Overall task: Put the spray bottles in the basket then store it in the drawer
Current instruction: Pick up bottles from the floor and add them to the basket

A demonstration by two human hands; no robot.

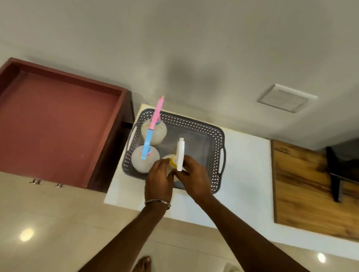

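Grey lattice basket (217, 137) sits on white table (242, 192), long axis running left–right, handles at each short end. Three spray bottles upright inside: pink-headed bottle (154, 128) at far left corner, blue-headed bottle (145, 159) nearer on the left, white-headed bottle (178, 156) at front centre. Both hands on the white-headed one: left hand (159, 181) fingers curled against its body, right hand (193, 177) wrapped round neck below trigger. Grip clamped on that bottle from both sides; whether its base is fully seated, cannot tell.

Red-brown drawer (51, 126) stands open just beside the basket, to its left, interior facing up.

Judgement: loading looks about finished. Coming move turns on the basket going leftward into the drawer. Left hand nearer left handle, right hand must reach across to the far right handle.
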